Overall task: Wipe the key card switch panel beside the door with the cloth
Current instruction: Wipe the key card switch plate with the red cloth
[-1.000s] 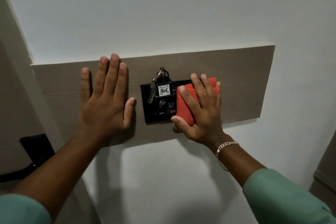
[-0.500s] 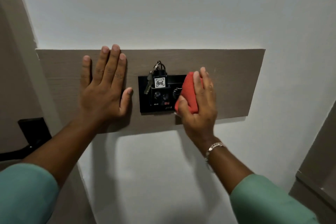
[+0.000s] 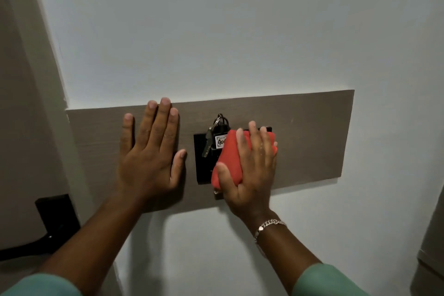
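Pressing one folded red cloth (image 3: pixel 227 158) against one black key card switch panel (image 3: pixel 203 163) on a brown wooden wall board (image 3: pixel 310 134), right hand (image 3: pixel 249 170) closing around it, covering one tagged key fob (image 3: pixel 219 140). Bracing beside it, left hand (image 3: pixel 150 158) flat, fingers spread, holding nothing.

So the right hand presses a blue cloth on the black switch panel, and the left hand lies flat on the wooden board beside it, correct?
Not quite: the cloth is red, not blue, as the head view shows. The right hand does press it on the black switch panel, and the left hand lies flat on the wooden board.
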Tool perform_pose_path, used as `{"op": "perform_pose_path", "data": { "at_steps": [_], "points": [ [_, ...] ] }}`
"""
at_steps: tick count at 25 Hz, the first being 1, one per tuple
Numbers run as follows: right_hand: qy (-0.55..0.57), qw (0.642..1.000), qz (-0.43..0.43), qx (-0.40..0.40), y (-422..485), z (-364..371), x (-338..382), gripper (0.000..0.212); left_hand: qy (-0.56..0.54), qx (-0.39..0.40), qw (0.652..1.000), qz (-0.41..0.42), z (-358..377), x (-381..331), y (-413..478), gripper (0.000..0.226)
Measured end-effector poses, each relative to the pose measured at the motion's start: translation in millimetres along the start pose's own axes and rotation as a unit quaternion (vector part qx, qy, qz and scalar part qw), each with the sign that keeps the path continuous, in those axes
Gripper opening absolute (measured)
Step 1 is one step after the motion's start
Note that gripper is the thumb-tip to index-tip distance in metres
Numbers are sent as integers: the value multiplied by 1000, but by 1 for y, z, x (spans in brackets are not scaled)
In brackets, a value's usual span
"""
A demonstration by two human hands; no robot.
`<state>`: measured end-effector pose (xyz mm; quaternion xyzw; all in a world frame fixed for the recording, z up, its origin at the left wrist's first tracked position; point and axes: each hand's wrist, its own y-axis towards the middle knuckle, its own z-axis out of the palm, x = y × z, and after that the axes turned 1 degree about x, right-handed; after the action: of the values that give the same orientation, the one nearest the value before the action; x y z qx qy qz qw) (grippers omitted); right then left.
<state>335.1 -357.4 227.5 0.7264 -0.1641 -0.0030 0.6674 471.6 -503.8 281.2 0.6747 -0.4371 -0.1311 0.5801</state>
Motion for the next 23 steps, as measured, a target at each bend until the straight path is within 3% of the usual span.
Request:
{"op": "perform_pose_path", "data": {
  "at_steps": [2, 7, 11, 13, 18, 20, 23],
  "points": [
    [15, 997, 70, -19, 7, 6, 18, 62, -3, 4, 1000, -1, 0, 0, 0, 77],
    [-39, 990, -116, 65, 14, -19, -28, 60, 6, 19, 1000, 1, 0, 2, 0, 78],
    [-1, 998, 5, 55, 13, -19, -22, 61, 12, 38, 999, -3, -5, -1, -1, 81],
    [6, 998, 19, 53, 10, -16, -8, 60, 2, 57, 998, -2, -12, -2, 0, 83],
    [6, 980, -132, 149, 31, -49, -36, 56, -66, 144, 987, -22, -45, -4, 6, 88],
    [-5, 976, -136, 167, 38, -56, -36, 53, -150, 119, 978, -82, -61, -15, 9, 78],
    [-4, 968, -148, 204, 41, -68, -35, 52, -271, 13, 955, -124, -79, -56, -5, 32]
  ]
}}
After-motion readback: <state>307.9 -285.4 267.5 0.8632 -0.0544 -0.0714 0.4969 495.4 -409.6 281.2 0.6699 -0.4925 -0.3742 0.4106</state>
